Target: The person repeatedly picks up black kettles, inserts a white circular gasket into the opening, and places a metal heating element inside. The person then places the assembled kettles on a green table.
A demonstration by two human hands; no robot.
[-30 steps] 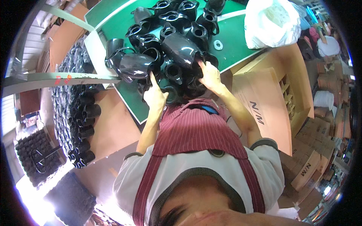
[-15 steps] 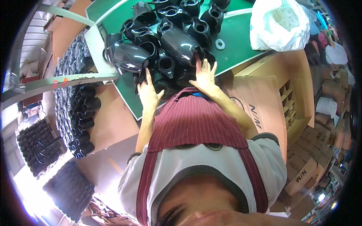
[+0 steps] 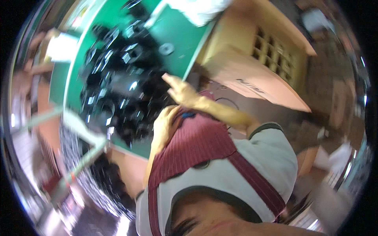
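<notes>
A crowd of shiny black spouted jugs (image 3: 122,84) covers much of the green tabletop (image 3: 185,39), smeared by motion. My right hand (image 3: 183,92) hovers at the right edge of the jugs, its fingers stretched out and apart, with nothing seen in them. Lower down, my left hand (image 3: 162,124) lies against the front of my maroon striped apron (image 3: 193,137), near the table's edge. Its fingers are blurred and partly lost against the cloth. A pale ring (image 3: 166,48) lies flat on the green surface beyond my right hand.
An open cardboard box (image 3: 224,43) with a divider grid (image 3: 273,53) stands right of the table, one flap (image 3: 260,80) folded outward. A white plastic bag (image 3: 199,10) sits at the far table edge. On the left, a pale metal frame bar (image 3: 84,159) runs past stacked dark wares (image 3: 100,185).
My view has swung to the right, so table and jugs sit further left. Both hands have come off the jugs, the left one back to the apron.
</notes>
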